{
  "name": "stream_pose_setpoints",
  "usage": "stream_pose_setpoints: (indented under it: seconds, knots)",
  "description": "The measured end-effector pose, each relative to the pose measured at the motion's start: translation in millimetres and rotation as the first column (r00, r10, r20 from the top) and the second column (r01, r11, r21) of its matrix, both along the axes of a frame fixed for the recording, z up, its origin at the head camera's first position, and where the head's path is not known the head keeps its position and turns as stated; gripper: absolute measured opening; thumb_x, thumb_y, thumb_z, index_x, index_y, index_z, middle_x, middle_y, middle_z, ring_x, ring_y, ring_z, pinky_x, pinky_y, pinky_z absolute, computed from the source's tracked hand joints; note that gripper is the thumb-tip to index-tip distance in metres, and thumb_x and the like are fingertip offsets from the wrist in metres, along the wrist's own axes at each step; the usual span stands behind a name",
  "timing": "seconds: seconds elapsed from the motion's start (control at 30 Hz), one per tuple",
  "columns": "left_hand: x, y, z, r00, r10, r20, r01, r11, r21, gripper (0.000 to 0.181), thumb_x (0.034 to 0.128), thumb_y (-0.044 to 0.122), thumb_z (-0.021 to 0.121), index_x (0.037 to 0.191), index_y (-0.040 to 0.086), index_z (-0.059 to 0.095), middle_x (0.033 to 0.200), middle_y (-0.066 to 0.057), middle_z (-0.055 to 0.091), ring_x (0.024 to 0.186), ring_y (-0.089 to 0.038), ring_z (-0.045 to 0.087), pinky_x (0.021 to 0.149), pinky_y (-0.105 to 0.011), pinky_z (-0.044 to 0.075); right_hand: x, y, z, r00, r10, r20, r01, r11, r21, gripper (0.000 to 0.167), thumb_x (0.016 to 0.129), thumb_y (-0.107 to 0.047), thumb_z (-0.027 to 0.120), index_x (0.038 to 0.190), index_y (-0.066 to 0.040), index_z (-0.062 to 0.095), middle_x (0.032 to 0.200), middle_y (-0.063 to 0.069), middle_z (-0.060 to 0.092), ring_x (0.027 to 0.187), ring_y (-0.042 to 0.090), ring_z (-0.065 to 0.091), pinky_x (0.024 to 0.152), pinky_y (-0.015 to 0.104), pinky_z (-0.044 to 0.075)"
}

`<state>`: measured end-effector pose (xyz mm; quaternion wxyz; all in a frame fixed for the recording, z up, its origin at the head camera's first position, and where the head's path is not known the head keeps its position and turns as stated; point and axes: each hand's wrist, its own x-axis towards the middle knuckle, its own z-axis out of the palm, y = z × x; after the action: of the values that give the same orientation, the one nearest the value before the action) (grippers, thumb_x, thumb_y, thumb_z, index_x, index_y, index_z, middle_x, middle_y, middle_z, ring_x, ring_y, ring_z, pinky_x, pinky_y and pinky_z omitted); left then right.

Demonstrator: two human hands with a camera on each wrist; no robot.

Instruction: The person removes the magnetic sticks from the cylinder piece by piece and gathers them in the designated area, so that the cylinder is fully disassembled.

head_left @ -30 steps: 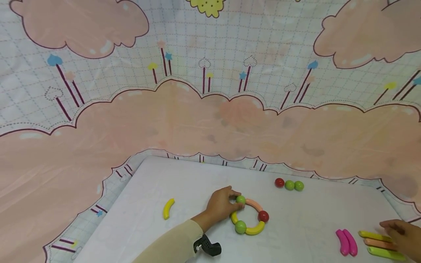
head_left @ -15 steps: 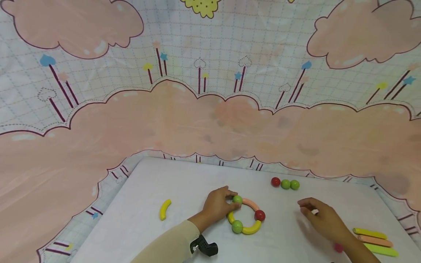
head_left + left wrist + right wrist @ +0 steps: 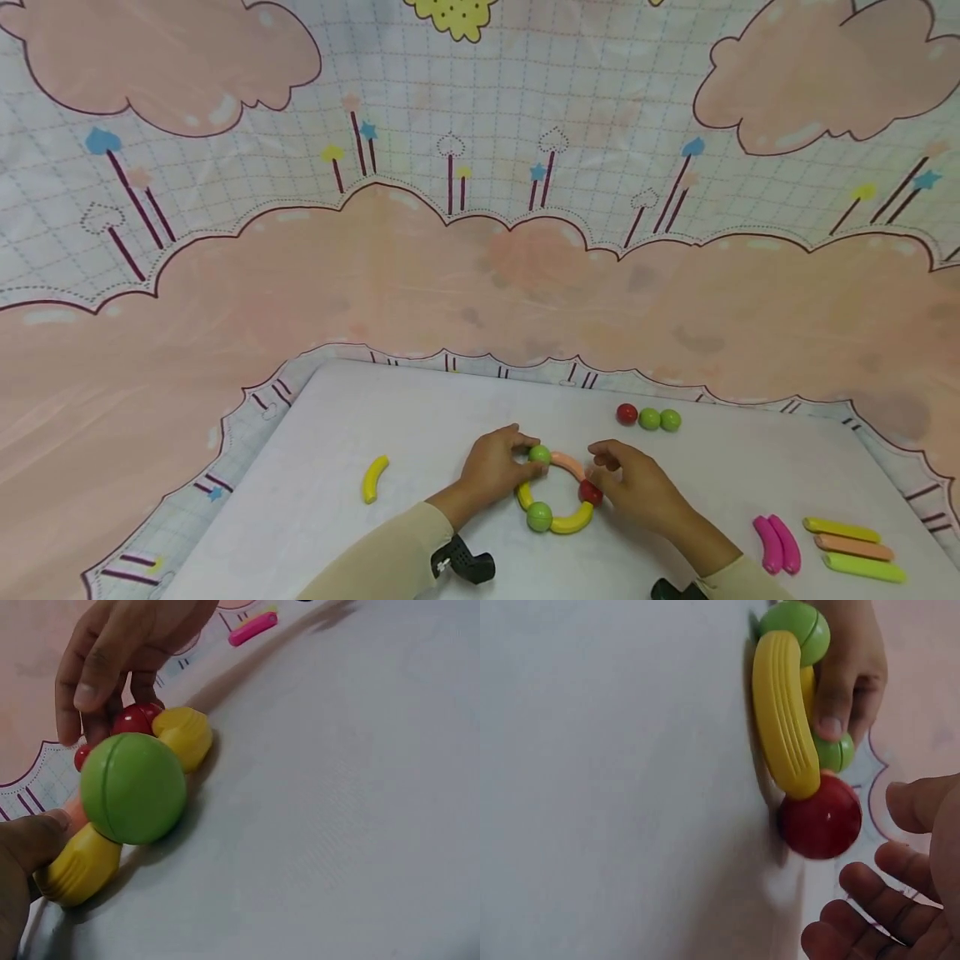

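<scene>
A ring of curved rods and balls lies on the white table [image 3: 300, 517]. My left hand [image 3: 495, 463] pinches the green ball [image 3: 539, 454] at the ring's upper left between thumb and fingers. Another green ball [image 3: 538, 517] and a red ball [image 3: 590, 492] join two yellow curved rods [image 3: 572, 522] and an orange curved rod [image 3: 567, 462]. My right hand [image 3: 637, 485] hovers beside the red ball. In the right wrist view its fingers [image 3: 885, 900] are spread, with a gap between them and the red ball [image 3: 821, 817].
A loose yellow curved rod [image 3: 374, 479] lies left of the ring. Behind it to the right sit a red ball [image 3: 627, 414] and two green balls [image 3: 650, 418]. Two pink curved rods [image 3: 777, 544] and straight yellow, orange [image 3: 853, 547] and green rods lie at right.
My right hand has come from the straight rods at far right, leftward over the table to the ring's red ball. My left hand keeps its hold on the green ball.
</scene>
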<state>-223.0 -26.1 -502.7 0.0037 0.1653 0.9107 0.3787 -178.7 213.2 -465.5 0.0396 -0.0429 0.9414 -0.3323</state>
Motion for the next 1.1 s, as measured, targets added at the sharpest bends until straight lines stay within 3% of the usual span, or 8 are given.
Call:
stream_pose_setpoints:
  seconds: [0.17,0.33,0.53,0.63,0.77,0.93,1.1]
  knots:
    - [-1.6,-2.3,2.7,0.999,-0.033,0.033,0.033,0.999,0.012,0.044,0.0845,0.036,0.085,0.123,0.016,0.076,0.139,-0.015,0.062,0.134,-0.035,0.053,0.111,-0.053,0.04,-3.5,-16.0,-2.3,0.998,0.022,0.062,-0.018,0.998,-0.064,0.04,0.094,-0.02,0.076,0.129,-0.006,0.065,0.098,-0.001,0.066,0.082,0.015,0.061,0.074,0.033,0.057]
    - [-1.0,-6.9,2.6,0.996,-0.076,0.048,0.074,0.997,0.038,0.058,0.0862,0.037,0.083,0.136,0.014,0.067,0.134,-0.005,0.067,0.135,-0.029,0.053,0.112,-0.05,0.039,-5.7,-24.8,-2.1,0.998,0.062,0.013,-0.061,0.998,-0.023,0.041,0.091,-0.021,0.079,0.128,-0.008,0.066,0.102,0.0,0.067,0.088,0.014,0.061,0.076,0.035,0.056]
    - [8.9,-16.0,3.8,0.995,-0.098,0.024,0.097,0.994,0.052,0.036,0.0868,0.031,0.082,0.117,0.014,0.073,0.11,0.007,0.074,0.116,-0.018,0.064,0.103,-0.045,0.048,-12.5,-31.4,-3.2,0.993,0.12,0.007,-0.12,0.991,-0.064,0.044,0.094,-0.023,0.077,0.134,-0.008,0.063,0.117,0.01,0.064,0.072,0.013,0.062,0.064,0.031,0.056]
    - [15.5,-21.6,3.1,0.988,-0.155,-0.003,0.155,0.987,0.03,0.026,0.0897,0.028,0.08,0.113,0.016,0.075,0.113,0.009,0.071,0.118,-0.016,0.063,0.104,-0.042,0.048,-15.6,-34.2,-4.7,0.987,0.157,-0.019,-0.158,0.987,-0.032,0.045,0.094,-0.024,0.077,0.135,-0.012,0.063,0.125,0.011,0.063,0.087,0.016,0.066,0.078,0.037,0.058]
    - [20.2,-32.3,3.3,0.965,-0.26,-0.021,0.259,0.966,-0.018,0.021,0.0963,0.023,0.072,0.117,0.019,0.074,0.126,0.007,0.067,0.133,-0.023,0.053,0.112,-0.046,0.04,-19.6,-38.0,-6.3,0.97,0.238,-0.054,-0.236,0.971,0.034,0.046,0.093,-0.018,0.077,0.137,-0.016,0.063,0.134,0.008,0.062,0.122,0.028,0.059,0.105,0.052,0.046]
    - [19.2,-43.6,4.5,0.92,-0.392,-0.013,0.388,0.914,-0.114,0.028,0.098,0.024,0.069,0.126,0.023,0.072,0.143,0.003,0.058,0.144,-0.026,0.041,0.117,-0.047,0.032,-23.7,-38.7,-8.1,0.923,0.372,-0.1,-0.361,0.926,0.109,0.045,0.095,-0.014,0.073,0.139,-0.015,0.063,0.136,0.006,0.061,0.129,0.031,0.054,0.107,0.055,0.043]
    - [17.4,-47.3,4.1,0.886,-0.463,-0.018,0.453,0.874,-0.178,0.037,0.0961,0.031,0.073,0.133,0.026,0.069,0.148,0.003,0.053,0.146,-0.026,0.037,0.117,-0.05,0.032,-24.3,-37.7,-7.3,0.91,0.399,-0.111,-0.38,0.911,0.162,0.046,0.097,-0.017,0.072,0.142,-0.019,0.062,0.14,0.007,0.058,0.131,0.033,0.053,0.105,0.057,0.045]
